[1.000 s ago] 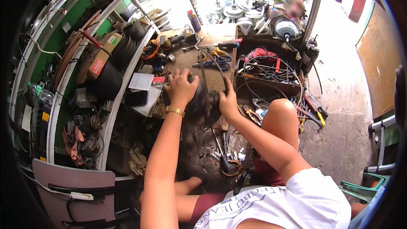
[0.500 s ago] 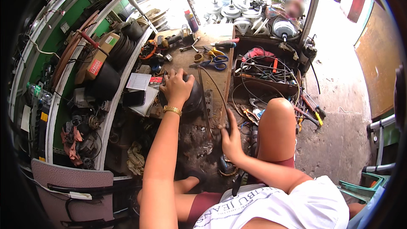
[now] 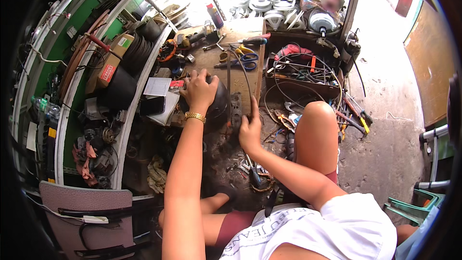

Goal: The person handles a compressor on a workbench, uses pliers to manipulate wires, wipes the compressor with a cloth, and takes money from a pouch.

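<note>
My left hand (image 3: 201, 91) presses down on a black rounded housing (image 3: 220, 100) at the edge of the wooden bench, fingers curled over its top. In my right hand (image 3: 251, 134) is the handle end of a hacksaw (image 3: 246, 71), with its curved frame to the right and its straight blade beside the housing. The blade runs along the housing's right side; whether it touches cannot be made out. Just right of the blade lies a dark metal piece with holes (image 3: 235, 108). Beyond the saw's tip are blue-handled scissors (image 3: 248, 61).
A tool box (image 3: 308, 86) full of tools and cables stands right of the bench (image 3: 236, 36). Left of my left hand lie a phone (image 3: 153, 106) and papers (image 3: 157, 87). Crowded shelves (image 3: 134, 115) line the left. A screwdriver (image 3: 253, 178) lies below my right hand.
My right hand has pushed the hacksaw forward, away from me, and slightly left. My left hand stays on the black housing. The screwdriver below shows more fully now.
</note>
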{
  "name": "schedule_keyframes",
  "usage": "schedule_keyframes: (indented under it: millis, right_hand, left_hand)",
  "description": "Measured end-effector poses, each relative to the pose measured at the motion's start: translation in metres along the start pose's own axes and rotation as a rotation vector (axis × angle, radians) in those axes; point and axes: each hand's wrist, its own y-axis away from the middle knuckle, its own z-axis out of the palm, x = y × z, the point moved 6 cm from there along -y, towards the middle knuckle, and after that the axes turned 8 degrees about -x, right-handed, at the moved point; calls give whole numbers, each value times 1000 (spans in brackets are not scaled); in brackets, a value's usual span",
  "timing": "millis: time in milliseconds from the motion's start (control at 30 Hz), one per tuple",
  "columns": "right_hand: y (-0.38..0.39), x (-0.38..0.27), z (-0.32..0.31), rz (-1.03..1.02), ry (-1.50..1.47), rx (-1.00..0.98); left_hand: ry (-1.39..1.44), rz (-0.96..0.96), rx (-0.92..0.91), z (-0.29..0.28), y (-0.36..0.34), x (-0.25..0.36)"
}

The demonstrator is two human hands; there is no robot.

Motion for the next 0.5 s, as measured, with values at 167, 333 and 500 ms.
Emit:
schedule_keyframes:
  millis: [167,333,500]
  right_hand:
    - [42,-2,-12,-10,6,-119]
    - [12,0,-11,-45,78,-105]
    - [3,9,-12,-59,63,-143]
  left_hand:
    - [2,-82,-36,-3,-3,-10]
    - [39,-34,-14,1,-3,-7]
    - [-3,-53,4,-5,-3,-10]
